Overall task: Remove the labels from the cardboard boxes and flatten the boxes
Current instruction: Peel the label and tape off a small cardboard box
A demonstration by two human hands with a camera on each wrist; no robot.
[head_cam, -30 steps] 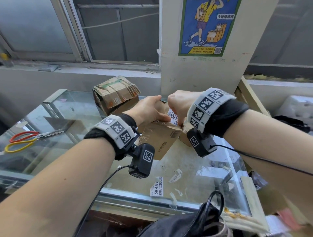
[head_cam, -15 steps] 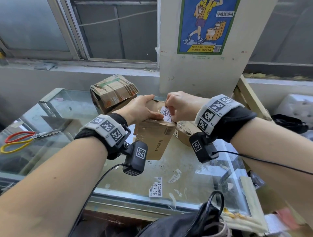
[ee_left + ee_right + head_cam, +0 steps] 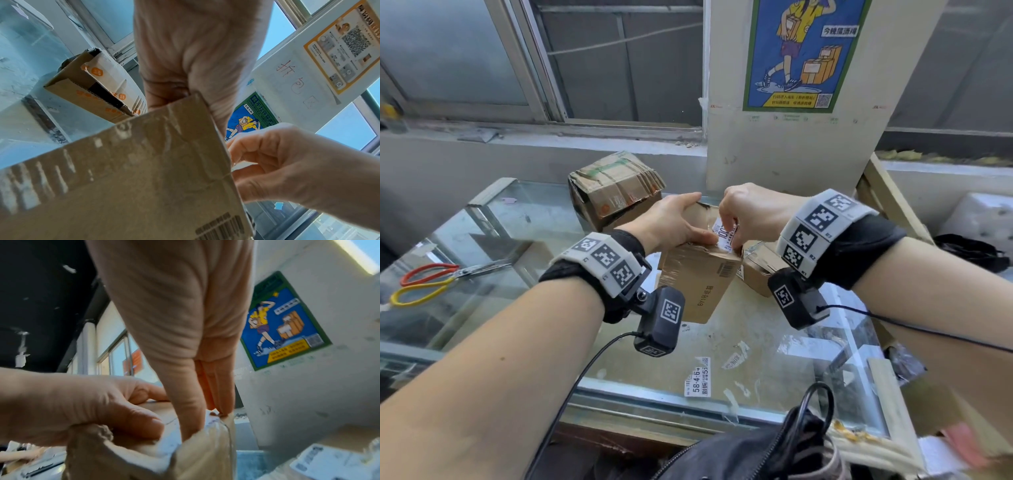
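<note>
Bare forearms, no sleeves. Each wrist: black fabric cuff with a grey band of square black-and-white fiducial tags on top; left wrist band (image 3: 604, 262), right wrist band (image 3: 816, 226). Black camera module hangs under each wrist behind the fingers, one tag on its face: left camera (image 3: 661, 322), right camera (image 3: 796, 298). Thin black cable (image 3: 585, 370) trails back from each module.

The label (image 3: 726, 235) is mostly hidden under the right hand (image 3: 753, 214).
</note>
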